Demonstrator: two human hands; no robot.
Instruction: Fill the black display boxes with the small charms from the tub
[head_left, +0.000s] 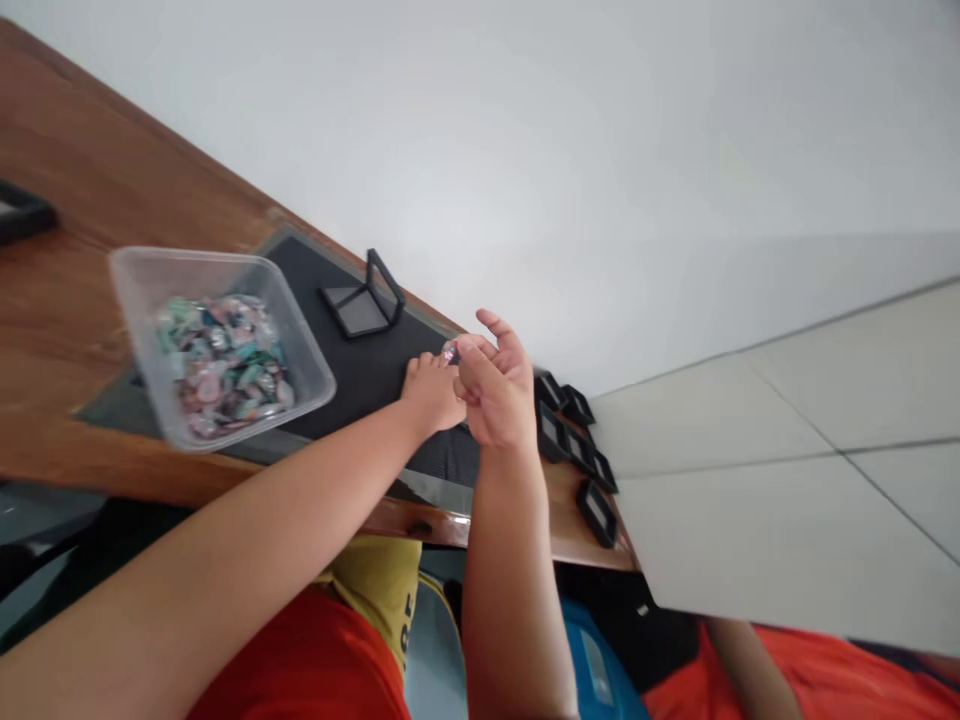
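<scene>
My left hand [433, 392] and my right hand [496, 392] meet above a black mat [375, 372] on a wooden table [90, 190]. Between their fingertips they pinch a small shiny stone [450, 352]. The right hand's fingers are curled, with the index finger raised. An open black display box [365, 298] stands on the mat just beyond the hands. A clear plastic tub [219, 345] full of coloured stones sits to the left of my left forearm.
Several small closed black boxes [576, 440] lie at the table's right end, close to my right hand. Another black object [22, 212] sits at the far left edge. A white wall and a tiled floor fill the right side.
</scene>
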